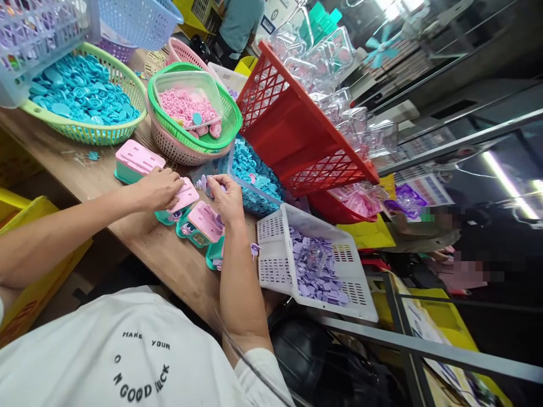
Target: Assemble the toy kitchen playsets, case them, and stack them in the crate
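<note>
My left hand (160,187) rests with curled fingers on a small pink-topped teal plastic toy box (185,195), holding it on the table. My right hand (228,198) pinches a small light-purple plastic piece (203,182) just beyond that box. To the left of my left hand stands another pink-topped teal box (138,160). A third one (206,221) sits beside my right wrist. Partly hidden behind my right forearm is a teal piece (215,252) with purple parts by it.
A white basket (275,249) of purple pieces stands right of my forearm. Blue parts fill a clear bin (254,175) and a yellow-green basket (85,133). A green basket (231,116) holds pink parts. A red crate (292,127) of clear plastic cases leans above. A person (240,28) is at the back.
</note>
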The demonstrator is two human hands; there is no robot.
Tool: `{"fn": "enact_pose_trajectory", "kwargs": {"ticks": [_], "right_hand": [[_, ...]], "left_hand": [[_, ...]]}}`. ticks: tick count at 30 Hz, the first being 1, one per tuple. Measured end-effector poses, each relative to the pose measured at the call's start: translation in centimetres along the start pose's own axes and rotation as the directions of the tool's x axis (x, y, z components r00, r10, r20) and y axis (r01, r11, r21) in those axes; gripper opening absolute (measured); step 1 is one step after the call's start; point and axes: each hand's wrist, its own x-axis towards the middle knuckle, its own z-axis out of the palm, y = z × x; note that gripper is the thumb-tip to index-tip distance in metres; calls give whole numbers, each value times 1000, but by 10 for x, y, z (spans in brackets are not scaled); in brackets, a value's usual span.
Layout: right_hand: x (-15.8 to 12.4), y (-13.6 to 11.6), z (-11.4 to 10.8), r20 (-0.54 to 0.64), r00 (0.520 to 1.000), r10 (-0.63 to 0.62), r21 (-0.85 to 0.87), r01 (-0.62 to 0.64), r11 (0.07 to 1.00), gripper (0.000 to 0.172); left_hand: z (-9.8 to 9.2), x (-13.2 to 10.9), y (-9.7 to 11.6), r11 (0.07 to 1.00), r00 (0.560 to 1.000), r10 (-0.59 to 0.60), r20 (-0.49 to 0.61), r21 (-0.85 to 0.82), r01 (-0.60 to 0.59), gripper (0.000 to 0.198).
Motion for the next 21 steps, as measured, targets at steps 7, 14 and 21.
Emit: {"fn": "enact_pose_trajectory", "kwargs": {"ticks": [7,14,21], "right_hand": [[5,2,-5,53,994,-91,-233,101,967,18],[38,4,-3,269,953,-138,-476,257,841,8],[39,16,-1,303,932,-201,-348,305,886,10]], "left_hand": [[5,52,-58,902,965,261,10,-359,-240,79],[-2,72,-51,678,996,75,53,-735,-12,73],[9,95,-32,420,969,-136,207,-874,246,46]]}}
